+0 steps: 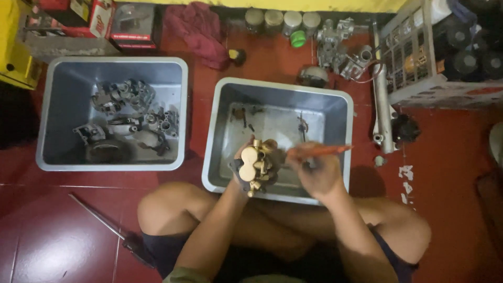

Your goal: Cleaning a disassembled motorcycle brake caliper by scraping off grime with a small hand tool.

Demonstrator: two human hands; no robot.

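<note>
Left hand: wrapped from below and behind around a gold-coloured metal casting, fingers closed on it, thumb side toward the body.
Casting: held upright over the near wall of the right grey tub, above the knees; two rounded bores face the camera, a small fitting sticks out at the bottom.
Long axis of casting: roughly vertical in the head view, tilted slightly toward the right hand.
Right hand: closed around the handle end of an orange-red tool, fist-like, fingers together; exact finger placement blurred.
Tool axis: nearly level, running left to right; left end reaches toward the upper right edge of the casting, right end juts past the hand over the tub's right rim.
Relation that matters: casting lies just left of the right hand, tool tip touching or just beside it; contact not clear through the blur.
Nearer hand: left, already clamped on the casting; right, close beside.
Inside right tub: a few small dark bits and a thin rod on the floor.
Left grey tub: well apart, holding a heap of grey engine castings.
Floor: red tiles, a long screwdriver by the left knee, untouched.
</note>
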